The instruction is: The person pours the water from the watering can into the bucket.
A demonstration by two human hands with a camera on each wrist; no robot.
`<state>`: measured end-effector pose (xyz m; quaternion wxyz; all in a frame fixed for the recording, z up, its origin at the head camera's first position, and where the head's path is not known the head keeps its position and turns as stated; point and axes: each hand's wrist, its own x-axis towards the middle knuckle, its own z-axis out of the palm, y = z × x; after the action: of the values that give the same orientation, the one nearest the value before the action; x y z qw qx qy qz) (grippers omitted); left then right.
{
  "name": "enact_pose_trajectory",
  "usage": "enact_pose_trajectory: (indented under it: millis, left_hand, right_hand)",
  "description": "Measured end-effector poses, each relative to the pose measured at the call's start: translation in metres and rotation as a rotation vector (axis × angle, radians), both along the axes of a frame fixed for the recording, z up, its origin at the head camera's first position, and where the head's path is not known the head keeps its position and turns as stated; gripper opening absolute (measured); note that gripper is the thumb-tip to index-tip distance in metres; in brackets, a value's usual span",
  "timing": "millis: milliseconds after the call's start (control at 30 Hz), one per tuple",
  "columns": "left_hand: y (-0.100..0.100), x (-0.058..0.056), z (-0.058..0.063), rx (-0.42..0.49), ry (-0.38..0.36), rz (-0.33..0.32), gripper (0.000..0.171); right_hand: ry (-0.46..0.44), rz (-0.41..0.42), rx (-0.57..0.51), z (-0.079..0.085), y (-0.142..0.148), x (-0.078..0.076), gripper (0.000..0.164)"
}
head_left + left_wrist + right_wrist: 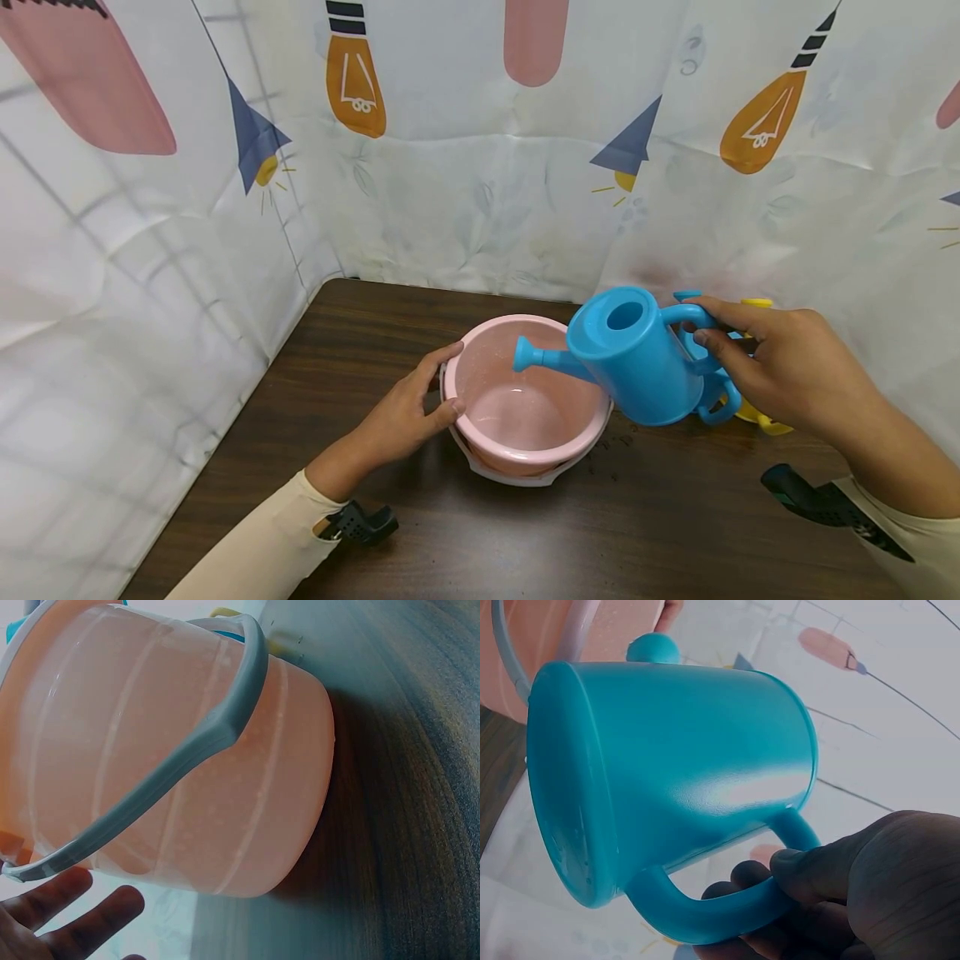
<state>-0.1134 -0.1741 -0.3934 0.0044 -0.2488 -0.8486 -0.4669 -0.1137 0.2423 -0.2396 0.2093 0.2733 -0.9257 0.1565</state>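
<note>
My right hand (pixel 787 358) grips the handle of a blue watering can (pixel 645 375). The can is tilted toward the left, its spout head (pixel 525 354) over the opening of a pink bucket (pixel 521 454). In the right wrist view, thumb and fingers wrap the can's curved handle (pixel 727 911). Fingers and thumb spread, my left hand (pixel 405 408) rests against the left side of the bucket's rim. The bucket stands upright on the dark wooden table (pixel 360 333); its grey carrying handle (pixel 180 765) hangs down its side in the left wrist view.
Behind the held can stand another blue watering can (pixel 720 400) and a yellow one (pixel 772 427), both partly hidden. Small water drops lie on the table right of the bucket. A printed white curtain (pixel 480 208) hangs along the table's back and left edges.
</note>
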Motion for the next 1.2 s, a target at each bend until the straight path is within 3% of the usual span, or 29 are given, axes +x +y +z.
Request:
enact_pose_trajectory:
  millis: [1200]
  left_hand:
    - [0.0000,-0.0013,-0.0009,-0.009,0.023,0.001,0.074]
  right_hand:
    - [0.003,0.000,0.002,0.0006,-0.0015,-0.0001,0.048]
